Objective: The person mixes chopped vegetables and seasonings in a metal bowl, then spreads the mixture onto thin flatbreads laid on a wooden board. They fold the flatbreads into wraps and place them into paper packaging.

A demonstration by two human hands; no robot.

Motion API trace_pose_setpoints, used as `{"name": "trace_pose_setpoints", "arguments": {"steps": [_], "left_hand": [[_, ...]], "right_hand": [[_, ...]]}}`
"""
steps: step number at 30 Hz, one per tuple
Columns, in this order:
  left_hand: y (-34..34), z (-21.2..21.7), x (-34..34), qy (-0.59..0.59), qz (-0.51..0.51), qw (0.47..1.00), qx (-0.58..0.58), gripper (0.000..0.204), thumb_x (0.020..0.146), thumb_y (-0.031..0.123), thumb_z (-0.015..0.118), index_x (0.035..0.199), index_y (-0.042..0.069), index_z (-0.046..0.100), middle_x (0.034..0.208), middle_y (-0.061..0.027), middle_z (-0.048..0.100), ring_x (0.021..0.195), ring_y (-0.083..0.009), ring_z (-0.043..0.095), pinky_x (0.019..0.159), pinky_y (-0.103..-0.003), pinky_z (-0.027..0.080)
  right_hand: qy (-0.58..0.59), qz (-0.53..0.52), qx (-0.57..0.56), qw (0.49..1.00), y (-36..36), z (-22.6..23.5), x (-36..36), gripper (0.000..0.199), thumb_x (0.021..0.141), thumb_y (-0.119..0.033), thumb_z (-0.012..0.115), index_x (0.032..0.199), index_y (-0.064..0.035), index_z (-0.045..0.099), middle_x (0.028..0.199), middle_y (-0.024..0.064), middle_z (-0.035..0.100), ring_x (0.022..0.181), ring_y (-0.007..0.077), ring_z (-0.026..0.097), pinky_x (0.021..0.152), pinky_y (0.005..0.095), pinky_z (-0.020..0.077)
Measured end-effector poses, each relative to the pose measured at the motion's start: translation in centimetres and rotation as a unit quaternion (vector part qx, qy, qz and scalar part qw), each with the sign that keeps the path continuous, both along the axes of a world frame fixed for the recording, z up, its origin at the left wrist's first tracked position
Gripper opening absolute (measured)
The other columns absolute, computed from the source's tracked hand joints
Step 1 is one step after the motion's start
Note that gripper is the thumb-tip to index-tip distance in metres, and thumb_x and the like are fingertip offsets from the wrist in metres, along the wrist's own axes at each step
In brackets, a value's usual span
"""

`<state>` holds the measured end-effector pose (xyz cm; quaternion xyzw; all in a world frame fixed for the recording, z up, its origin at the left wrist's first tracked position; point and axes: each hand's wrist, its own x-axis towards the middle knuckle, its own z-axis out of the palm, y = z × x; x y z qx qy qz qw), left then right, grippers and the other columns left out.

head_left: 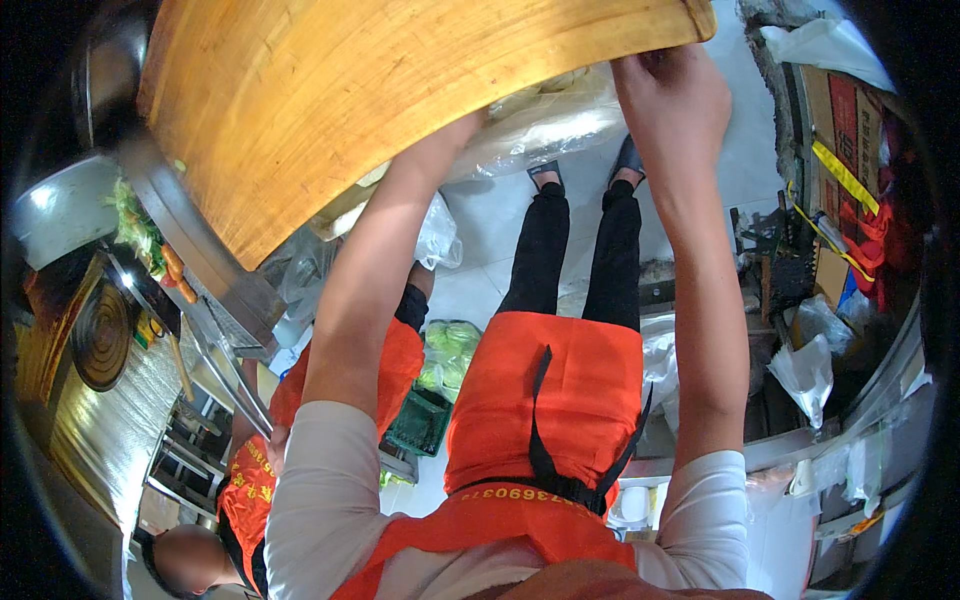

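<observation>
Clearly, right hand (674,98) gripping wooden board (390,90), left hand hidden beneath, grasp unclear.

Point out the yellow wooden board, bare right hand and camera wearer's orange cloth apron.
Yellow wooden board (390,95), head view: broad face.
Bare right hand (680,100), head view: back.
Wearer's orange cloth apron (500,400), head view: lower front.

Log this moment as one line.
right hand: grips wooden board near a corner | left hand: hidden by the board | nearby: green crate, co-worker at left
</observation>
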<state>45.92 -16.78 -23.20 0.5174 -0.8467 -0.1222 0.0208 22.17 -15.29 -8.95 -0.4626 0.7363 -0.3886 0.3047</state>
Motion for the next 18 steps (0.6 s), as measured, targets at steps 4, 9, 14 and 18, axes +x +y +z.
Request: {"name": "trace_pose_setpoints", "arguments": {"steps": [4,9,14,18], "left_hand": [[0.9,3.2,-3.0,0.025,0.009,1.0,0.002,0.046,0.088,0.032,0.065,0.129,0.013,0.057,0.125,-0.0162,0.058,0.113,-0.0375,0.056,0.098,-0.045,0.042],[-0.2,1.2,-2.6,0.028,-0.042,0.999,-0.017,0.037,0.089,0.035,0.064,0.12,0.014,0.062,0.114,-0.016,0.062,0.104,-0.0363,0.06,0.09,-0.046,0.047],[1.4,4.4,-1.8,0.049,-0.04,0.998,-0.004,0.024,0.09,0.033,0.062,0.097,0.012,0.072,0.087,-0.0164,0.067,0.082,-0.0342,0.065,0.074,-0.045,0.052],[3.1,8.2,-0.8,0.096,-0.019,0.995,0.02,0.016,0.086,0.023,0.067,0.09,0.008,0.072,0.091,-0.0164,0.068,0.083,-0.0345,0.065,0.075,-0.044,0.052]], "right_hand": [[0.01,-0.005,0.03,0.999,0.8,0.2,-0.2,0.021,0.081,-0.007,0.065,0.1,0.0009,0.063,0.087,0.0229,0.067,0.085,0.0389,0.066,0.068,0.0393,0.0508],[0.011,0.011,0.02,1.0,1.0,0.9,-0.1,0.02,0.082,-0.004,0.064,0.101,0.003,0.062,0.082,0.021,0.067,0.075,0.0321,0.067,0.067,0.0369,0.0503],[0.028,0.027,0.029,0.999,1.4,0.2,-1.8,0.034,0.087,-0.034,0.064,0.103,-0.0048,0.068,0.07,0.0195,0.064,0.076,0.036,0.066,0.067,0.0427,0.0502],[0.076,0.017,-0.021,0.997,2.0,-0.6,-1.5,0.023,0.083,-0.026,0.069,0.099,-0.009,0.068,0.082,0.0152,0.065,0.08,0.0339,0.065,0.068,0.0419,0.049]]}}
